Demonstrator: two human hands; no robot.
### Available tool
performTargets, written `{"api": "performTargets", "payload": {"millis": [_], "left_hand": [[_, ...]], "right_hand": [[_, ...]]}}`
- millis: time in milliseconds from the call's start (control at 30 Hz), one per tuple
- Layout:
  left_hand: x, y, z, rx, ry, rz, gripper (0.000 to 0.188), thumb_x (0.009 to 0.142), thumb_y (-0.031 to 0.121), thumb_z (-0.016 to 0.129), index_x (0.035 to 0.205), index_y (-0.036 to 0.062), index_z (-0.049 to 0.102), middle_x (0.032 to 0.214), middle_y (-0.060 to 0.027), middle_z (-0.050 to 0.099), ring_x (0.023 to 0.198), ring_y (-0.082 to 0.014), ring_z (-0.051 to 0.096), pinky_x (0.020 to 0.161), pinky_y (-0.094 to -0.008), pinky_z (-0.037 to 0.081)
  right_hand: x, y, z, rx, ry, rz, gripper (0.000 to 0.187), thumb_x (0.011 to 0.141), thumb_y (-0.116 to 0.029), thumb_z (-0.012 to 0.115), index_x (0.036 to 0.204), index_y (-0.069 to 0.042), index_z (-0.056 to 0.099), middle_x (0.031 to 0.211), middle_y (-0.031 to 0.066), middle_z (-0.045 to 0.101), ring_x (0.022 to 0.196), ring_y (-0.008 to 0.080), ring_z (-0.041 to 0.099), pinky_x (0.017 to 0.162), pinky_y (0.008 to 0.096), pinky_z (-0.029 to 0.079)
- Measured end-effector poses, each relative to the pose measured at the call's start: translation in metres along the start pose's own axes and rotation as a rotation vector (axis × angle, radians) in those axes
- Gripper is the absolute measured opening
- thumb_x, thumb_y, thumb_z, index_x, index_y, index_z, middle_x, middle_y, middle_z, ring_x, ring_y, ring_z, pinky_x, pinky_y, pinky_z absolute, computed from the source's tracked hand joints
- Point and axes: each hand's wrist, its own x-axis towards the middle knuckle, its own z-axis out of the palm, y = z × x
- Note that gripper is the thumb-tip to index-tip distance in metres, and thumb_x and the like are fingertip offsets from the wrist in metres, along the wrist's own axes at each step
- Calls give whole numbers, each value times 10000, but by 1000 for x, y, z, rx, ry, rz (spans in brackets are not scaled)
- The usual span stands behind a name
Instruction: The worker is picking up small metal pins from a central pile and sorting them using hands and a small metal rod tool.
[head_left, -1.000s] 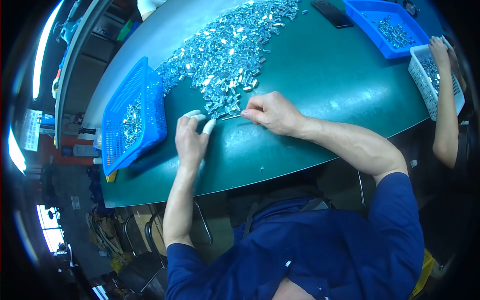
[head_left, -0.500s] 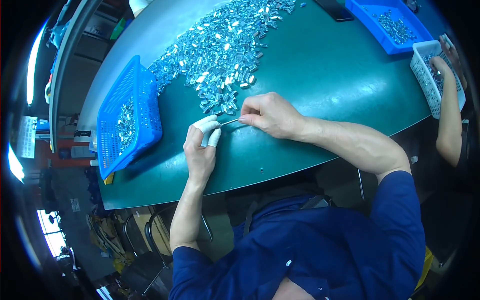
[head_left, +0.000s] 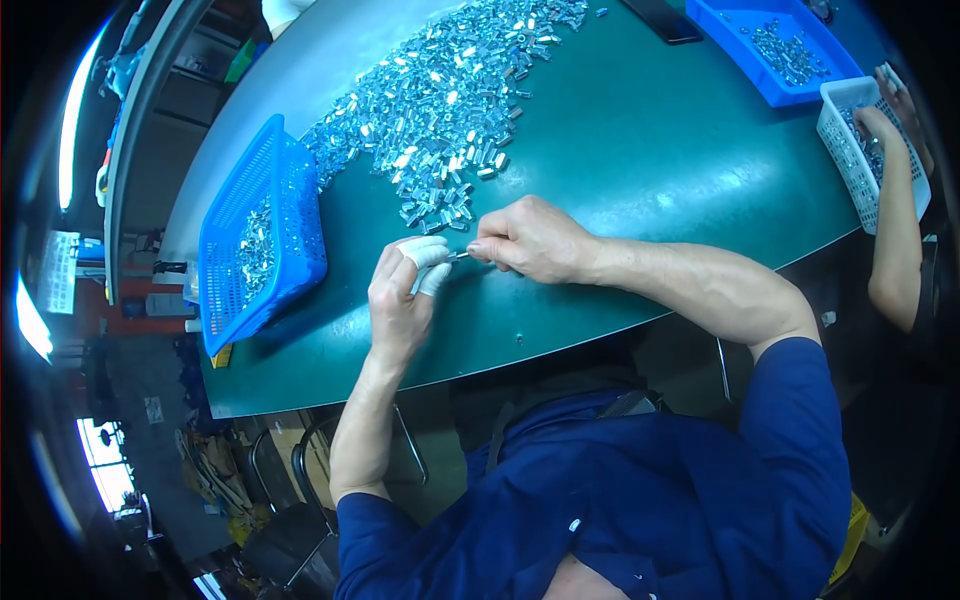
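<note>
Above the green tabletop (head_left: 600, 300), my left hand (head_left: 400, 295) is closed in a pinch, with white coverings on some fingertips. Facing it, my right hand (head_left: 540, 243) grips a thin metal rod (head_left: 461, 256), whose short visible length reaches to the left fingertips. Whatever small piece the left fingers hold is mostly hidden by them. Just beyond both hands lies a large pile of small shiny metal cylinders (head_left: 440, 130). To the left of my left hand, a blue perforated basket (head_left: 298, 210) holds more of these metal parts.
At the far right stands a blue tray (head_left: 815, 95) of metal parts, beside a white basket (head_left: 850, 180). A co-worker's hand (head_left: 878, 125) reaches into that basket. A dark flat object (head_left: 665, 20) lies at the far edge. The table's curved near edge runs in front of me.
My right hand has moved slightly left, closer to my left hand. Less of the rod shows between them. The left fingertips have shifted a little to the right.
</note>
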Motion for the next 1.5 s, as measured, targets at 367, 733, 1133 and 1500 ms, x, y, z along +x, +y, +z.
{"api": "performTargets", "payload": {"millis": [367, 733, 1133, 1500], "left_hand": [[16, -58, -141, 770, 381, -125, 268, 915, 29, 745, 1178, -5, 706, 1196, -191, 703, 1145, -356, 649, 1000, -442, 502], [-1, -57, -2, 393, -76, -95, 406, 835, 82, 813, 1229, 74, 720, 1419, -154, 597, 1343, -383, 535, 1115, -466, 460], [-27, -40, 0, 121, 42, -190, 218, 880, 32, 781, 1091, 60, 737, 1379, -158, 650, 1316, -335, 587, 1111, -436, 463], [-14, -7, 8, -88, 49, -146, 196, 868, 18, 787, 1055, 50, 737, 1274, -123, 713, 1245, -324, 631, 1052, -425, 509]], "right_hand": [[2, 1, -10, -13, 203, -43, 275, 986, -260, 695, 871, -11, 719, 719, 119, 690, 639, 203, 629, 624, 389, 486], [5, 3, -11, -10, 154, -8, 286, 984, -279, 700, 889, -12, 734, 728, 100, 712, 671, 206, 669, 644, 381, 506], [4, 3, -4, -50, 139, -23, 247, 945, -259, 742, 945, -12, 742, 806, 150, 735, 733, 259, 707, 674, 393, 523], [3, 4, -5, -104, 104, -36, 248, 953, -267, 720, 923, -22, 743, 771, 136, 725, 713, 271, 707, 656, 409, 523]]}}
